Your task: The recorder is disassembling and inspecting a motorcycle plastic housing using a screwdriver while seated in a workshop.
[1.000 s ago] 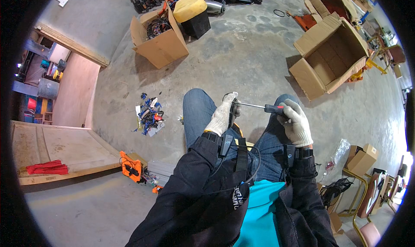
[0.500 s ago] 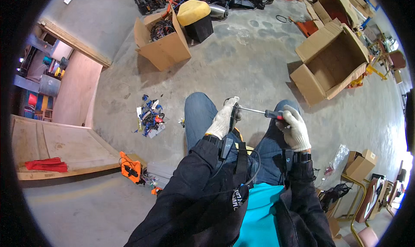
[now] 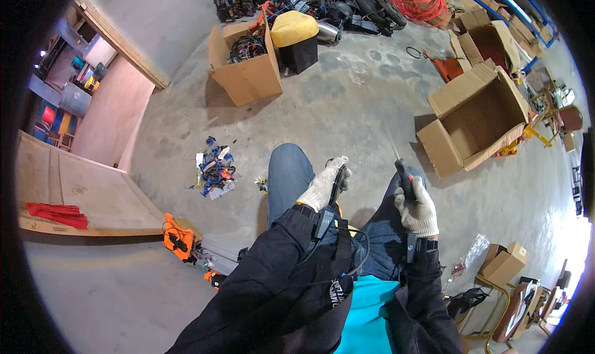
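So the left hand (image 3: 326,185) is gripping a skinny black part (image 3: 338,182), while the right hand (image 3: 420,213) is holding a screwdriver (image 3: 405,178) off to its right, pointing forward and slightly left, not touching the part.

The gloves (image 3: 317,192) are off-white, edged with yellow on the left one. The screwdriver (image 3: 405,179) has a black handle with a red mark, and the slim part (image 3: 337,184) is black. The jeans (image 3: 287,174) are faded blue, the jacket (image 3: 273,261) black with white lettering (image 3: 337,293), the shirt (image 3: 365,314) plain turquoise. The scrap pile (image 3: 217,172) mixes blue, black, white and red. The bin (image 3: 299,57) is black under a yellow lid (image 3: 294,29), the floor (image 3: 353,112) blotchy grey.
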Demonstrator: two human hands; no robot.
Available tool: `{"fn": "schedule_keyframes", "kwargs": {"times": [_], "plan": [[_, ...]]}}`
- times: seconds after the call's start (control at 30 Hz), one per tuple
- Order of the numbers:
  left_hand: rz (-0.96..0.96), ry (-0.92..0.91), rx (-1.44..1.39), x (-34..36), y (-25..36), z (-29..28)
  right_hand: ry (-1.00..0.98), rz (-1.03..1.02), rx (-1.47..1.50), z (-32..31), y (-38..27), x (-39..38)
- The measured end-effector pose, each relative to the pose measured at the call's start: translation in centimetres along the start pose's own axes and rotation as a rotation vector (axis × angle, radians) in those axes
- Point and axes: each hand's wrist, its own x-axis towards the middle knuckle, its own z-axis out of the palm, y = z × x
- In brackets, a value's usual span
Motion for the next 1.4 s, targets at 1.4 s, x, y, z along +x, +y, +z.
{"fn": "schedule_keyframes", "kwargs": {"times": [1.4], "plan": [[0.074, -0.117, 0.468, 2.5, -4.1, -3.6, -0.177, -0.737, -1.595, 9.6, 6.9, 1.9]]}}
